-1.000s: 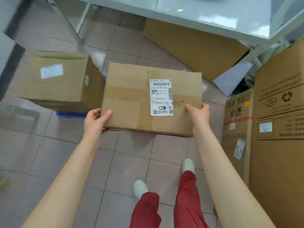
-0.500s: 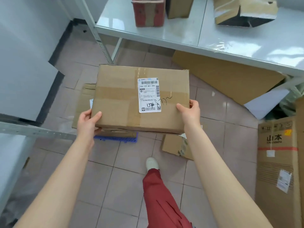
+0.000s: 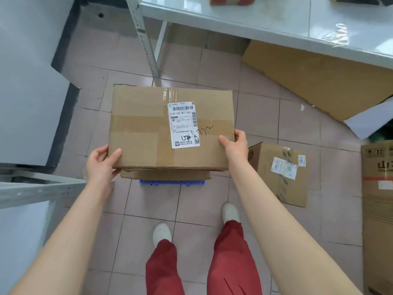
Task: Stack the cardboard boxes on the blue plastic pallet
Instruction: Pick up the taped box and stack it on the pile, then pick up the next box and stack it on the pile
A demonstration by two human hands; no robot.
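I hold a taped cardboard box (image 3: 140, 128) with a white shipping label between both hands. My left hand (image 3: 101, 162) grips its near left corner, and my right hand (image 3: 235, 145) grips its near right edge. The box hovers directly over another cardboard box (image 3: 165, 174), of which only a thin front strip shows. That lower box rests on the blue plastic pallet (image 3: 172, 182), whose front edge peeks out below. Whether the held box touches the lower one I cannot tell.
A smaller labelled box (image 3: 278, 173) lies on the tiled floor to the right. A tall printed carton (image 3: 377, 209) stands at the far right. Flattened cardboard (image 3: 314, 77) leans under a white table (image 3: 265, 18). A metal shelf rail (image 3: 38, 188) juts in at left.
The held box has swung left from beside the pallet's box to directly above it, and it now covers that box almost wholly. Both hands keep the same grip.
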